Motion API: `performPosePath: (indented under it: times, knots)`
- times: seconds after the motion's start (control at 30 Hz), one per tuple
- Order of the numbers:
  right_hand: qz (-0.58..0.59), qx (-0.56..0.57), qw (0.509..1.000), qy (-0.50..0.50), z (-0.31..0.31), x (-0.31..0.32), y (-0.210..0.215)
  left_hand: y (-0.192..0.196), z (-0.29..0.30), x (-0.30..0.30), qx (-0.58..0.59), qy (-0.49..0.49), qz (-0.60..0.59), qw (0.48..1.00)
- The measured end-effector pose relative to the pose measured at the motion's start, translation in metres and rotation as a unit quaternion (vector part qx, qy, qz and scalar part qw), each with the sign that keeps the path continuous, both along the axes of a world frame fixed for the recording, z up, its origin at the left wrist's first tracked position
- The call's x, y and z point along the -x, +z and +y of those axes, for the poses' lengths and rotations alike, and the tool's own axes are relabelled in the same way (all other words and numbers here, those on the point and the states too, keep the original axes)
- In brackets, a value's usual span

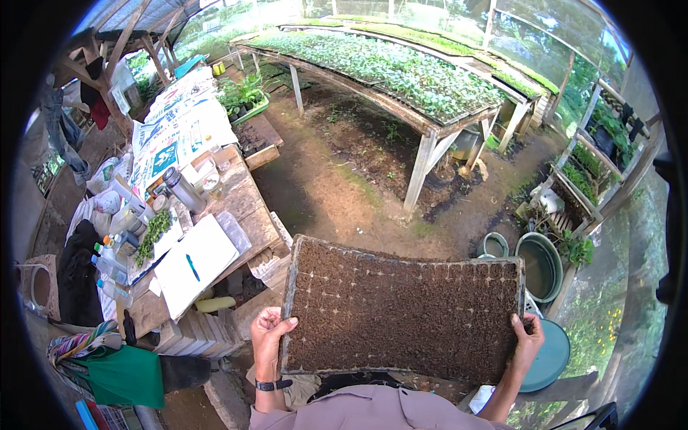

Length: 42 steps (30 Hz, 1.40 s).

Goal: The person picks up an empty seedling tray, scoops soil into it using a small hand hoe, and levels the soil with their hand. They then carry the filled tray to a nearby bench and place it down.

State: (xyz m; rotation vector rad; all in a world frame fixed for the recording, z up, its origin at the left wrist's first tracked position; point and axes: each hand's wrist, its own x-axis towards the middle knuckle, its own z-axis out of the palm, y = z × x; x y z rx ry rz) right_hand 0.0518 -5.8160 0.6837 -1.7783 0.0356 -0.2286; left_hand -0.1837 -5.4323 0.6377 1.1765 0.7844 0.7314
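A wide seedling tray (401, 312) filled with dark brown soil is held up in front of my body. Its cell edges show through the soil mostly at the left and along the far side. My left hand (270, 331) grips the left rim, thumb on top, and a dark watch (274, 385) is on that wrist. On the opposite rim my right hand (528, 335) holds on in the same way, its thumb over the edge. The fingers beneath the tray are mostly hidden. No sprouts can be made out in the soil.
To the left a wooden table (247, 190) bears an open notebook (197, 261) with a pen, a steel flask (184, 190) and several bottles. Long raised benches of seedlings (387, 68) stand ahead. Round tubs (539, 265) and a green round lid-like disc (548, 356) are at the right.
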Motion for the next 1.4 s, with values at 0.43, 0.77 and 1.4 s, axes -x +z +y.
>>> performPosePath:
  times: [0.43,0.77,1.4]
  knots:
    - [-0.031,-0.012,0.989,0.147,0.238,-0.335,0.009,0.014,0.174,-0.254,-0.001,0.107,-0.012,0.994]
    - [-0.050,-0.037,0.976,0.210,0.433,-0.547,0.008,0.023,0.323,-0.428,-0.054,0.167,-0.026,0.984]
    - [0.026,-0.091,0.909,0.405,0.892,-0.858,0.006,0.034,0.606,-0.660,-0.057,0.409,0.045,0.909]
